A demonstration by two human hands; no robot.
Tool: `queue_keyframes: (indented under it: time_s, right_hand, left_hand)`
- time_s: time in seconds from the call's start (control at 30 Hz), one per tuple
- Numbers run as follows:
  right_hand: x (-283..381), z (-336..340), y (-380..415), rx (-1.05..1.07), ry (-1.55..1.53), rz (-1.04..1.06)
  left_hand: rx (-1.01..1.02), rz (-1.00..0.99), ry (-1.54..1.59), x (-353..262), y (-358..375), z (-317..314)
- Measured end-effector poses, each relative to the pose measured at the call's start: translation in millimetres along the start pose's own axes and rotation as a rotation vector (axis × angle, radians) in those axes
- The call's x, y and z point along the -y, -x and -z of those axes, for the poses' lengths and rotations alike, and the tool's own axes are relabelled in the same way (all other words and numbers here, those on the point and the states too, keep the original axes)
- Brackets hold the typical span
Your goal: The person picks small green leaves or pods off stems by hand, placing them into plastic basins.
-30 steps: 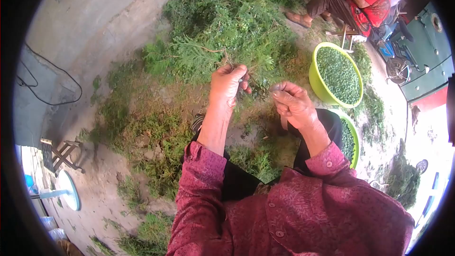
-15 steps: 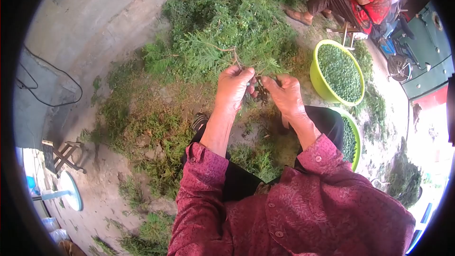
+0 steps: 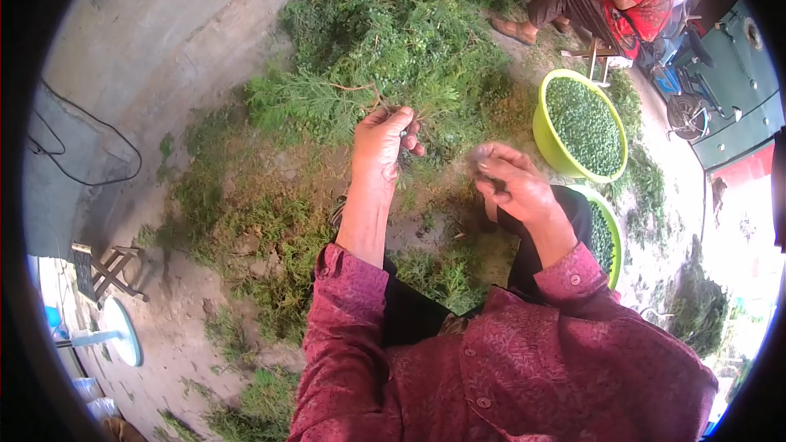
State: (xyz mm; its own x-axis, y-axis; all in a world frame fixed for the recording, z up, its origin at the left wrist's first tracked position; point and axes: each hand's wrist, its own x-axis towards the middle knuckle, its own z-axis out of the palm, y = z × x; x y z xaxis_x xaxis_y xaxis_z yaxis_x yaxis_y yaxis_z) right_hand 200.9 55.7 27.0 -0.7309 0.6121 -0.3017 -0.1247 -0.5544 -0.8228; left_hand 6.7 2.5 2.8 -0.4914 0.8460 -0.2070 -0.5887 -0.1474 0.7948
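A leafy green sprig was pinched by its woody stem in the left hand, the foliage fanning out to the left of the grip over a heap of cut branches. The right hand was closed, fingertips drawn together; whether anything small was pinched there could not be made out. Just right of it stood a lime-green basin of green berries, a second basin being half hidden behind the right forearm.

No legible writing

I found nothing to read: no text, label, brand, number or sign stood anywhere in my view.
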Motion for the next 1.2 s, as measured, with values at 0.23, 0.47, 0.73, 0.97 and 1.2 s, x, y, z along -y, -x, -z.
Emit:
queue_keyframes:
  time_s: [0.23, 0.47, 0.73, 0.97, 1.2]
  right_hand:
    - [-14, -14, -37, -0.233, 0.406, 0.163]
    - [-6, -5, -34, -0.099, 0.406, 0.066]
    - [50, 132, 72, -0.770, 0.650, 0.311]
    - [9, 317, 181, -0.947, 1.973, 0.059]
    - [41, 138, 56, -0.583, 1.118, 0.362]
  left_hand:
    - [0.030, 0.024, -0.013, 3, 0, -2]
    - [0.025, 0.038, -0.013, 4, 2, -4]
    - [0.101, 0.147, 0.226, -2, -3, 9]
    - [0.164, 0.240, 0.288, 7, -2, -2]
    - [0.317, 0.330, 0.192, 20, -4, -12]
